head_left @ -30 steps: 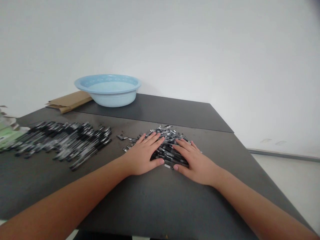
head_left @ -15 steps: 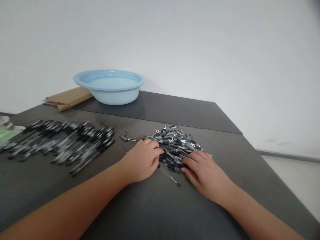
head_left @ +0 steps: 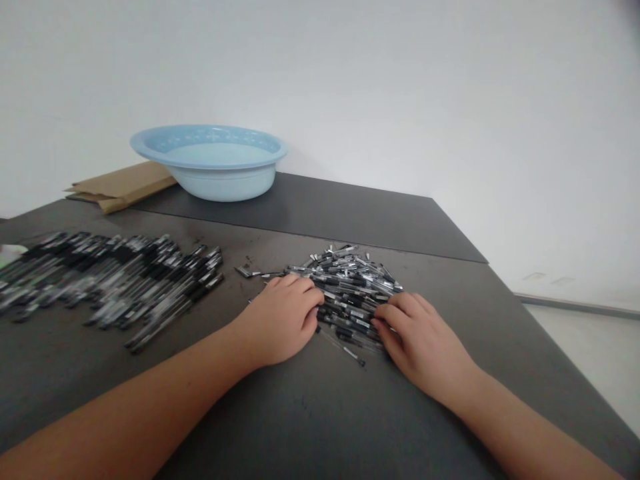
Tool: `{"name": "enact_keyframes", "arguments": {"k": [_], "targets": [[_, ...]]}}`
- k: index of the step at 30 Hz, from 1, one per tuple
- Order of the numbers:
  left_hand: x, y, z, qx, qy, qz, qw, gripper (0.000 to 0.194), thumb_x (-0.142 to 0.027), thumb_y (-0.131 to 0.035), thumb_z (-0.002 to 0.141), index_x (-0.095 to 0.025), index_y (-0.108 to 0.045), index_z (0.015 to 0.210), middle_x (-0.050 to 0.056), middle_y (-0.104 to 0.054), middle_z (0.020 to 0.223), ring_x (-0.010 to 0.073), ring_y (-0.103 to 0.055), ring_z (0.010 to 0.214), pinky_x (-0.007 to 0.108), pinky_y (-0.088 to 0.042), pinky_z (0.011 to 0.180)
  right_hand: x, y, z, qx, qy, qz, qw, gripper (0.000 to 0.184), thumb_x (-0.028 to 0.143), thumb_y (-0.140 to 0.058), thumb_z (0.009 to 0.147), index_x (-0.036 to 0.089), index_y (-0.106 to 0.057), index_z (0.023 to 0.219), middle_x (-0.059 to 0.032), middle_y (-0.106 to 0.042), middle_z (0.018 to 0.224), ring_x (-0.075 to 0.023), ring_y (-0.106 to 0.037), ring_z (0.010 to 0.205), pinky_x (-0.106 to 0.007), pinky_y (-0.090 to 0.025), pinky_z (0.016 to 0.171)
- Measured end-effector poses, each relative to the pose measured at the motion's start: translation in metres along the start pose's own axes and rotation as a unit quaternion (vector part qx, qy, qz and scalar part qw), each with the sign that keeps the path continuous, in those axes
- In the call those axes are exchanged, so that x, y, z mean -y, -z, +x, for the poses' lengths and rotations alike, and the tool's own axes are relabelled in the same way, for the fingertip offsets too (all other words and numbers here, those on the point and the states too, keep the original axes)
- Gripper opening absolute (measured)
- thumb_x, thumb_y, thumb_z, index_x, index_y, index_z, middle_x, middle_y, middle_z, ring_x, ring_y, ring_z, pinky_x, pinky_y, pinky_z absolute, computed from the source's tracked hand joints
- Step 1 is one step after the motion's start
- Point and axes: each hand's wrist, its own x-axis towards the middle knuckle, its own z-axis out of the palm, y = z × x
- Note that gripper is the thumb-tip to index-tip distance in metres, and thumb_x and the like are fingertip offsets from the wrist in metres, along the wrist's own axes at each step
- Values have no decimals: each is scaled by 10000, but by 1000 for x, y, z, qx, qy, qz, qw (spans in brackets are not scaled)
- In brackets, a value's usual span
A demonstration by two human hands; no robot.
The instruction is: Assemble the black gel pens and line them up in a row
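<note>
A heap of small black and clear pen parts (head_left: 350, 287) lies in the middle of the dark table (head_left: 310, 413). My left hand (head_left: 283, 320) rests at the heap's left edge with its fingers curled onto the parts. My right hand (head_left: 423, 343) sits at the heap's near right edge, fingers bent and pinching at the parts. What either hand holds, if anything, is hidden under the fingers. One thin part (head_left: 345, 348) lies loose between the two hands.
A long spread of black pens (head_left: 110, 280) covers the table's left side. A light blue plastic basin (head_left: 210, 160) and a flat piece of cardboard (head_left: 120, 187) stand at the back left. The table's right edge drops to a pale floor (head_left: 590, 360).
Both hands were spread flat over the heap a second ago; now their fingers are curled at its near edges. The view has shifted slightly right and down.
</note>
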Motion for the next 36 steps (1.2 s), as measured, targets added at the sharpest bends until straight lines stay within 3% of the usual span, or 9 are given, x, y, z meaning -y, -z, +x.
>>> {"name": "enact_keyframes", "arguments": {"k": [7, 12, 26, 32, 36], "targets": [[2, -1, -1, 5, 3, 4, 1000, 234, -249, -526, 1004, -267, -728, 1121, 64, -694, 1093, 276, -622, 1074, 455, -478, 956, 10, 6, -1, 67, 5, -7, 998, 229, 336, -474, 1087, 258, -682, 1031, -88, -697, 1007, -280, -668, 937, -440, -565, 808], [1, 0, 0, 4, 5, 6, 1000, 214, -252, -533, 1005, -257, -722, 1106, 67, -694, 1089, 274, -626, 1059, 448, -479, 940, 9, 9, 0, 64, 24, -38, 997, 231, 310, -485, 1081, 256, -707, 1114, -97, -721, 1025, -283, -677, 936, -432, -569, 807], [-1, 2, 1, 21, 8, 15, 1000, 266, -256, -483, 1038, -244, -733, 1131, 70, -688, 1086, 277, -614, 1062, 449, -449, 916, 9, 9, 0, 67, 34, -109, 991, 103, 198, -613, 1031, 227, -704, 1068, -62, -722, 997, -272, -679, 934, -407, -514, 788], [-3, 3, 2, 18, 23, 5, 1000, 188, -266, -509, 1023, -230, -692, 1048, 67, -672, 1069, 278, -607, 1039, 439, -441, 908, 12, 7, -2, 28, 27, -79, 996, 112, 216, -554, 1055, 182, -660, 1061, -84, -719, 972, -301, -674, 905, -464, -504, 829], [-2, 2, 1, 21, 19, -3, 1000, 177, -263, -504, 1031, -228, -678, 1036, 59, -671, 1054, 273, -604, 1031, 434, -434, 906, 17, 5, -7, 46, 58, -31, 997, 168, 180, -520, 1059, 157, -612, 1198, -108, -710, 1044, -308, -665, 961, -465, -517, 850]]}}
